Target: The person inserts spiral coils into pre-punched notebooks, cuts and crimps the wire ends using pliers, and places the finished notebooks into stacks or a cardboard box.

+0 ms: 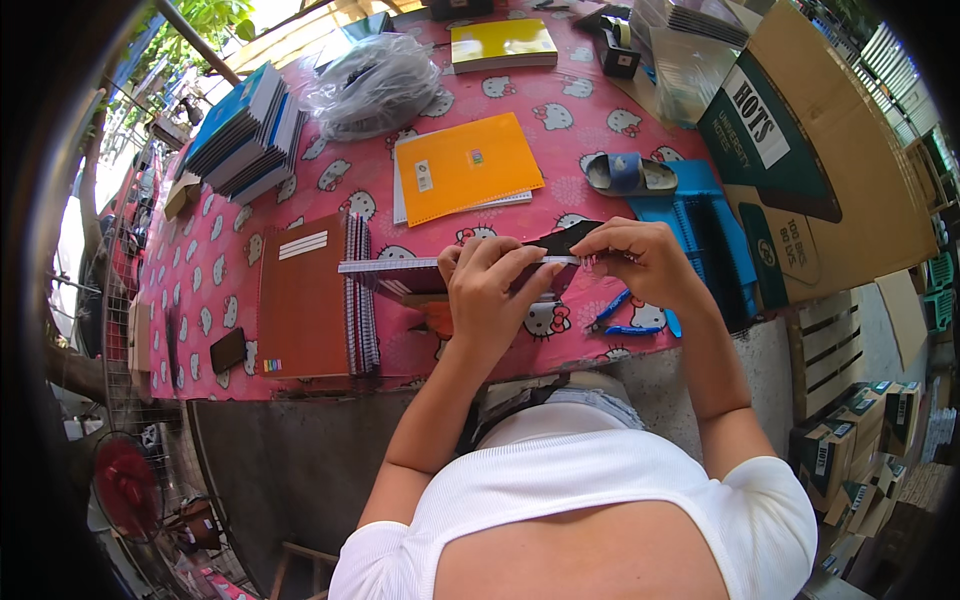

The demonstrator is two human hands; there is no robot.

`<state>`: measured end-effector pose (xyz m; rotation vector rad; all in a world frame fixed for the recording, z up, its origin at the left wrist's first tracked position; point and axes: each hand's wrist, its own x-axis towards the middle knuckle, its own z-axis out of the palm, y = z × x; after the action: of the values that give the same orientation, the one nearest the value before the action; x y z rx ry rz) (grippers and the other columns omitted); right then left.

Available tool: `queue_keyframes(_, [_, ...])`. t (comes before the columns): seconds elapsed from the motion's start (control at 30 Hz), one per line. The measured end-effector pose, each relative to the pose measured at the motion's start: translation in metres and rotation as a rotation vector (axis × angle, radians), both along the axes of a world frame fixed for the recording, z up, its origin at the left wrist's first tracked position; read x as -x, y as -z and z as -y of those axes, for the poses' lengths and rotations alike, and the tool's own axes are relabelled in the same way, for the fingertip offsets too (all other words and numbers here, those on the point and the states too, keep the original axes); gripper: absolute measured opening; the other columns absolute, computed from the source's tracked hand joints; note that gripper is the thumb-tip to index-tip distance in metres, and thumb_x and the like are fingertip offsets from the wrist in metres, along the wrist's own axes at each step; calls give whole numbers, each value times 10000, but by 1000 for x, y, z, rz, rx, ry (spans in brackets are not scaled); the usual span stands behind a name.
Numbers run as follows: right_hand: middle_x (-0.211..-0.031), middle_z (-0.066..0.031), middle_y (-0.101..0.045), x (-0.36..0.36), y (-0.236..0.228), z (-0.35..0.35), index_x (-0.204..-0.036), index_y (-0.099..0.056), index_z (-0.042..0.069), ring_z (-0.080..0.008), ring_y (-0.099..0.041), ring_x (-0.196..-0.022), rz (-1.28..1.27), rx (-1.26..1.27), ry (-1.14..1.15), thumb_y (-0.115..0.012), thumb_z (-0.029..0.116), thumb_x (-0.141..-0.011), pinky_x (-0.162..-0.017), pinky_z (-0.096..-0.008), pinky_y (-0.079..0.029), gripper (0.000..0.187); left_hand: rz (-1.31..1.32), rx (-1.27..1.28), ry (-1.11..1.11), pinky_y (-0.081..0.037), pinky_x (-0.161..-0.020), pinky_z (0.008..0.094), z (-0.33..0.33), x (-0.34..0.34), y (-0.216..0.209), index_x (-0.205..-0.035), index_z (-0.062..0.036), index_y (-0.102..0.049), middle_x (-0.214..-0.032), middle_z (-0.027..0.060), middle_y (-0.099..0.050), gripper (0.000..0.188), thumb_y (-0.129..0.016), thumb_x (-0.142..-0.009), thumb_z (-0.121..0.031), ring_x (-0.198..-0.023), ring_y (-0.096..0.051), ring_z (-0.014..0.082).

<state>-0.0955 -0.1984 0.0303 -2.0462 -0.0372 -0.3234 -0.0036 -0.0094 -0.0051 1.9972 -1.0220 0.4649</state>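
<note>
Pink cloth (330, 195) with a cat print covers the table where a person in a white top is working. Both hands are up at the near edge, holding a notebook (400, 268) edge-on so its spiral binding runs left to right. The left hand (490, 290) is wrapped around the middle of it, fingers curled over the top edge and thumb underneath. The right hand (640, 262) pinches the spiral's right end between its fingertips, closed tight on the wire (585, 261). A dark cover (570, 238) shows just behind the hands.

Just below the right hand, a few blue pens (625, 318) lie on the cloth. Left of the hands sits a brown stack of notebooks (305, 295), spirals facing right, and a small dark phone (228, 350) lies near its lower corner. Farther back rests an orange notebook (468, 165), with a yellow book (502, 44) and a crumpled plastic bag (375, 85) behind it. A pile of blue-covered books (245, 130) stands at the far left. To the right lie a sandal (630, 174), a blue plastic sheet (700, 235) and a large open carton (830, 170).
</note>
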Motion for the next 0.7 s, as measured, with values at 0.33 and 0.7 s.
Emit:
queue_keyframes(0.33, [-825, -74, -610, 10, 6, -14, -1000, -614, 3, -184, -595, -740, 53, 214, 159, -679, 1, -783, -657, -256, -479, 227, 49, -83, -41, -288, -908, 397, -3, -3, -2, -853, -136, -709, -803, 1, -633, 239, -760, -703, -315, -862, -570, 184])
queue_keyframes(0.7, [-792, -101, -599, 2, 2, -16, -947, -606, 3, -245, -620, -731, 107, 379, 44, -668, 0, -760, -605, -333, -490, 197, 20, -72, -1, -264, -955, 417, -4, -2, 0, -850, -145, -715, -804, -17, -657, 203, -771, -677, -234, -830, -584, 162])
